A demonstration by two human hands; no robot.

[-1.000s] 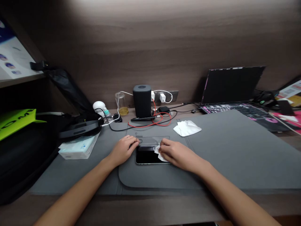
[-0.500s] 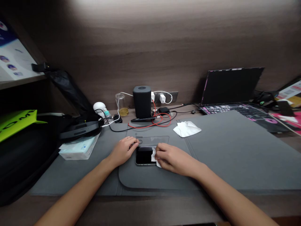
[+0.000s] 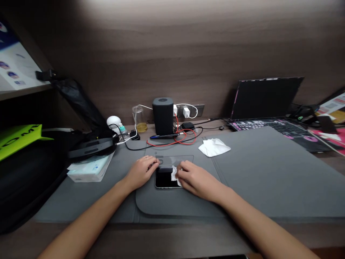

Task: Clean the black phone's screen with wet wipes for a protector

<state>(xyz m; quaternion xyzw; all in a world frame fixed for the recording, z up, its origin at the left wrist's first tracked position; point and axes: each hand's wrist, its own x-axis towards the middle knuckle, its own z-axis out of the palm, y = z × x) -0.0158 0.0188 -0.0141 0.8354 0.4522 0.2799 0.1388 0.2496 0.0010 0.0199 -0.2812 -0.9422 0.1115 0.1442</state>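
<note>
A black phone [image 3: 163,179] lies flat on a small grey mat [image 3: 172,203]. My right hand [image 3: 194,178] presses a small white wipe [image 3: 174,173] onto the phone's screen, fingers closed on it. My left hand [image 3: 141,171] rests at the phone's upper left corner, its fingertips pinched at the edge of a clear screen protector [image 3: 176,160] that lies just behind the phone.
A crumpled white tissue [image 3: 214,147] lies behind on the large grey desk mat [image 3: 269,172]. A dark speaker [image 3: 162,116], glass jar [image 3: 139,118], cables and chargers line the wall. An open laptop [image 3: 269,108] stands right; a black bag [image 3: 24,176] and tissue pack [image 3: 90,169] are left.
My right hand has slid the wipe leftward across the phone's screen. The left hand has stayed at the phone's corner.
</note>
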